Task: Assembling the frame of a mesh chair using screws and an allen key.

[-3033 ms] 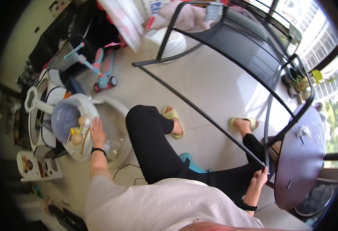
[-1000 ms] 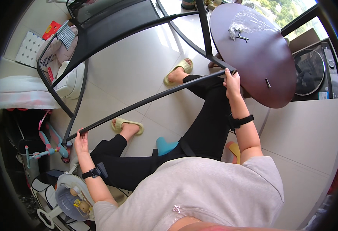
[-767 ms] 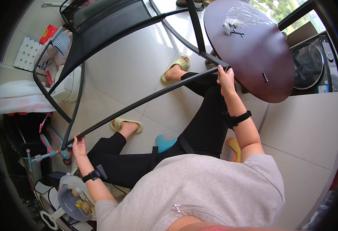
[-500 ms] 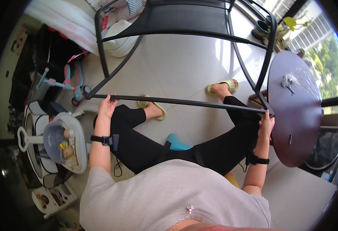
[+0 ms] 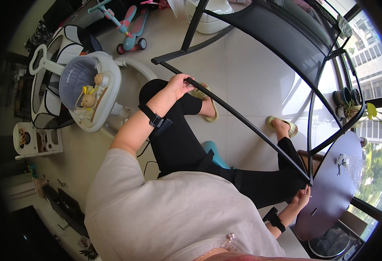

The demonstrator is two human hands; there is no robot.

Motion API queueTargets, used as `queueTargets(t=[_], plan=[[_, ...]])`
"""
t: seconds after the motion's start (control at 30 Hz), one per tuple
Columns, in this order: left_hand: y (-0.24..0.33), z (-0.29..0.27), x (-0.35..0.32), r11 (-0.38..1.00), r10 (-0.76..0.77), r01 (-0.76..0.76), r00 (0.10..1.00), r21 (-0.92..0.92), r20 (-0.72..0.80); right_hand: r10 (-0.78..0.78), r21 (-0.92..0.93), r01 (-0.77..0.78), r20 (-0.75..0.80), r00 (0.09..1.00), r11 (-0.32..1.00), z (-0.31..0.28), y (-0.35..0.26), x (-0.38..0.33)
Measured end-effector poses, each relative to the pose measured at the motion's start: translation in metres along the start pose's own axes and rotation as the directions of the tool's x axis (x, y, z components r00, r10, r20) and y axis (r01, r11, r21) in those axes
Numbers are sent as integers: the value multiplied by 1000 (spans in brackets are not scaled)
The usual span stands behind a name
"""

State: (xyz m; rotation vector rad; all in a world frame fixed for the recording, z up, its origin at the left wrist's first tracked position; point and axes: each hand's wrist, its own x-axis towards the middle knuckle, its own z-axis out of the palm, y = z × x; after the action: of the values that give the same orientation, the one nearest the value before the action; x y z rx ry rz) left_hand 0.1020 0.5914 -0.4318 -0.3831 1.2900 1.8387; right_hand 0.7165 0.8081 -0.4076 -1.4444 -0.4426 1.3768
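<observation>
Head view: black metal frame [image 5: 243, 119] held at both ends above a bare tiled floor [image 5: 247, 82].
Left hand [image 5: 178, 85] had its grip closed around the frame's bar; right hand [image 5: 301, 198] pinched its lower corner beside the round purple desk [image 5: 330, 191]. Open floor lay beyond the bar, the baby swing [image 5: 84, 93] well left. Half a second earlier the bar lay level; it then slanted.

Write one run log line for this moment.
left hand: grips black frame bar | right hand: at bar's other end, beside round table
</observation>
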Motion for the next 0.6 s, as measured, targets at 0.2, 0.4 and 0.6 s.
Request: queueTargets(t=[0.2,0.4,0.6], plan=[[2,-9,-28,997,-32,36,997,-70,69,-556,-157,557,50,829,816,78,8,-81],[3,-19,-34,994,-83,92,986,-52,145,205,-209,-68,754,624,976,214,77,-146],[2,7,-123,962,124,-166,973,216,197,277,-301,331,954,118,894,322,111,-222]])
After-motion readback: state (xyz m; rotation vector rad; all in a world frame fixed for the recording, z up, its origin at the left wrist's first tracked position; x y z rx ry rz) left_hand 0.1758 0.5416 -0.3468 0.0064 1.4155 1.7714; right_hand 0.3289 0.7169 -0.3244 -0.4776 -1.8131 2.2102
